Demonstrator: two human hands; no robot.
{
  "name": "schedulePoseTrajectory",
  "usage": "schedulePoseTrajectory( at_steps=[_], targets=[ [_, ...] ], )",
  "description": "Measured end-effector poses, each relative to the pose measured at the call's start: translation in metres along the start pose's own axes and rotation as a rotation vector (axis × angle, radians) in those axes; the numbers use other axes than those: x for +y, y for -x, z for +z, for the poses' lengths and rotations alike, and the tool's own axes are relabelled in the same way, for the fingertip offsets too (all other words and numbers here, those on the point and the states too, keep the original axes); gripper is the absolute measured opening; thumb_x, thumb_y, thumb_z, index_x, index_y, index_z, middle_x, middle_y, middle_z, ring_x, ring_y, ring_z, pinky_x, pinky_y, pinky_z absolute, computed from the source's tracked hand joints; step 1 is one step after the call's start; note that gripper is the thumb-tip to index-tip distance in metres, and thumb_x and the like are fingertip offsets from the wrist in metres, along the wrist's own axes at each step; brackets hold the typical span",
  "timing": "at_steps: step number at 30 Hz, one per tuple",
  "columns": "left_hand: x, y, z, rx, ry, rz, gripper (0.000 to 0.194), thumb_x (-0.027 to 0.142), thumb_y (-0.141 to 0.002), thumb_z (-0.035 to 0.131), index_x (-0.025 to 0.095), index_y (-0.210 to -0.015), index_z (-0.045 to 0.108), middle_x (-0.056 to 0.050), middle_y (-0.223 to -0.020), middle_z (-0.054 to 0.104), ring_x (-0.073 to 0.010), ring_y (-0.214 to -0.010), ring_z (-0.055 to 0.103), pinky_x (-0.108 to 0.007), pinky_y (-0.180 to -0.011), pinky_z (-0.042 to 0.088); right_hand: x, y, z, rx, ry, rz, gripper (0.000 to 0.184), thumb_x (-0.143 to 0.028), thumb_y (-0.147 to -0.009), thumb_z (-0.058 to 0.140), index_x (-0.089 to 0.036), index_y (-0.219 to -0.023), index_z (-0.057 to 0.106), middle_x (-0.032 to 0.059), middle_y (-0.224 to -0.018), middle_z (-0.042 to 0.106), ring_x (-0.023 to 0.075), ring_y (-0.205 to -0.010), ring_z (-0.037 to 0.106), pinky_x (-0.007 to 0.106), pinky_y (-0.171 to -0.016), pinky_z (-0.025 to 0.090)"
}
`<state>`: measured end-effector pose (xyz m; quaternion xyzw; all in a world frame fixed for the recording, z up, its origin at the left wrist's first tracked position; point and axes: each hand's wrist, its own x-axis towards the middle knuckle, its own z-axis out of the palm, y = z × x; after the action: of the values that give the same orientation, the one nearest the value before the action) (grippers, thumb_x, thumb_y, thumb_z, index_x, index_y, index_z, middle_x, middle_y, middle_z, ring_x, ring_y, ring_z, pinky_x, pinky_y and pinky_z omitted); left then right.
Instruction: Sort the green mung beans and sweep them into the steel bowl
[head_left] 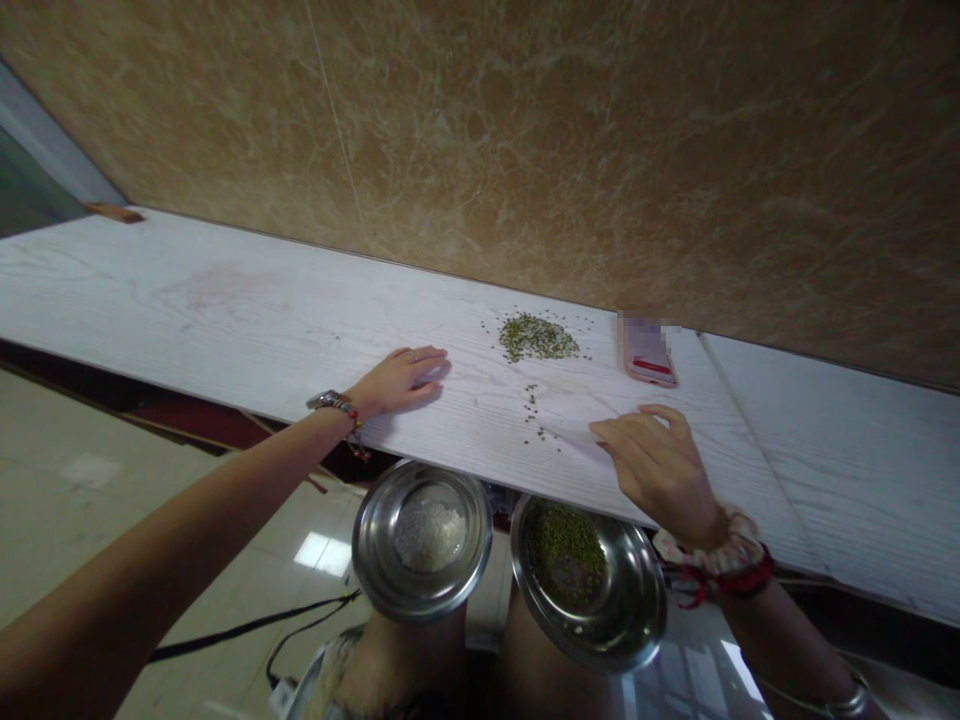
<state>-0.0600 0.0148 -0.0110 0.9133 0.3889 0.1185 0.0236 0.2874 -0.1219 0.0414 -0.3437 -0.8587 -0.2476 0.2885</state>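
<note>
My left hand (401, 382) rests flat on the white wood-grain board (247, 310), palm down and with nothing in it. My right hand (654, 462) pinches a thin pale flat piece (576, 425), perhaps paper or card, whose edges blend into the board. Beside that piece lies a short trail of green beans (532, 402). A larger pile of green beans (538, 338) is spread farther back, between my hands. Below the board's edge, a steel bowl (652, 600) holds more green beans, and another steel bowl (364, 570) holds white grains.
A phone in a pink case (649, 352) lies right of the bean pile. Behind the board rises a brown marbled wall (480, 130). The bowls are over my legs, and a black cable (247, 625) runs at lower left above the tiled floor (67, 480).
</note>
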Motion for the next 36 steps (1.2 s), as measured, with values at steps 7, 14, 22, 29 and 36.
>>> schedulePoseTrajectory(
  at_steps=[7,14,22,29,36],
  targets=[
    [0.0,0.0,0.0,-0.013,0.002,-0.003,0.042,0.042,-0.092,0.039,0.02,-0.126,0.052,-0.008,-0.141,0.05,-0.023,-0.129,0.046,-0.041,-0.106,0.036,0.006,0.0,0.003,0.031,0.059,0.047,0.026,-0.004,-0.084,0.05,-0.021,-0.102,0.059,0.0014,-0.079,0.07,0.0164,-0.075,0.061,0.036,-0.085,0.04],
    [-0.001,0.0,0.001,-0.013,-0.011,0.001,0.043,0.042,-0.093,0.039,0.018,-0.126,0.053,-0.01,-0.141,0.05,-0.023,-0.129,0.046,-0.04,-0.106,0.035,0.005,-0.001,0.007,0.006,0.054,0.006,0.028,0.0,-0.083,0.046,-0.019,-0.1,0.058,0.0019,-0.079,0.07,0.0156,-0.075,0.06,0.035,-0.087,0.039],
    [0.0,0.001,0.002,0.025,-0.045,0.043,0.04,0.039,-0.093,0.04,0.017,-0.124,0.054,-0.011,-0.138,0.052,-0.0231,-0.126,0.049,-0.04,-0.103,0.039,0.014,-0.007,0.015,0.056,0.138,0.056,0.016,-0.008,-0.087,0.051,-0.019,-0.096,0.058,0.0003,-0.077,0.071,0.0144,-0.072,0.061,0.033,-0.086,0.037],
    [0.004,0.002,0.002,0.078,-0.128,0.188,0.033,0.025,-0.093,0.039,0.015,-0.119,0.058,-0.011,-0.13,0.059,-0.0207,-0.114,0.058,-0.036,-0.096,0.046,0.001,-0.015,0.015,0.035,0.098,0.008,0.02,-0.004,-0.086,0.049,-0.019,-0.097,0.057,0.0004,-0.077,0.071,0.0141,-0.073,0.061,0.033,-0.086,0.037],
    [0.005,0.002,0.003,0.121,-0.175,0.27,0.033,0.019,-0.093,0.04,0.014,-0.12,0.059,-0.011,-0.125,0.063,-0.0191,-0.108,0.062,-0.034,-0.093,0.048,0.001,-0.01,0.012,0.016,0.032,-0.027,0.029,0.001,-0.082,0.047,-0.019,-0.099,0.058,0.0013,-0.079,0.071,0.0151,-0.075,0.061,0.034,-0.086,0.039]
  ],
)
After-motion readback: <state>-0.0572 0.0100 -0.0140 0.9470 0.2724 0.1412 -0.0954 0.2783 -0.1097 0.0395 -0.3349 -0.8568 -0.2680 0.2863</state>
